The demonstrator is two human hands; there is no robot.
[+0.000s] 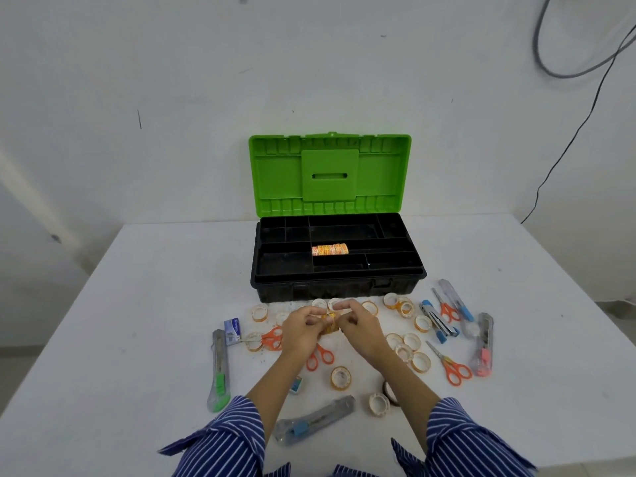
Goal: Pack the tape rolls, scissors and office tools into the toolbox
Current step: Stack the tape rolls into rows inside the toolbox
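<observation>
In front of the open toolbox (339,270), just before its near wall, we see both hands close together over the table (137,304): the left hand (303,327) and the right hand (358,327) pinch between them a small stack of tape rolls (329,321), with the fingers curled around its two ends. One row of tape rolls (329,249) already lies in a middle compartment of the black tray, while many loose rolls, several orange scissors (453,368), a few utility knives (219,370) and a stapler (437,321) lie spread around the hands, not yet packed. We think the main risk is that the stack breaks apart during the lift: the rolls are only pressed end to end, so if one hand loosens or the stack bends, the middle rolls can drop and roll away on the table, maybe over its edge. The compartment with the first row is narrow, so a tilted stack can catch on a divider and spill into a neighbour section. The sleeves hang near the knife (315,421) at the table edge and can drag it off. About writing, the small blue box (233,330) at the left has white letters, but they are too small to read; the print on the packed rolls is orange and also not readable.
</observation>
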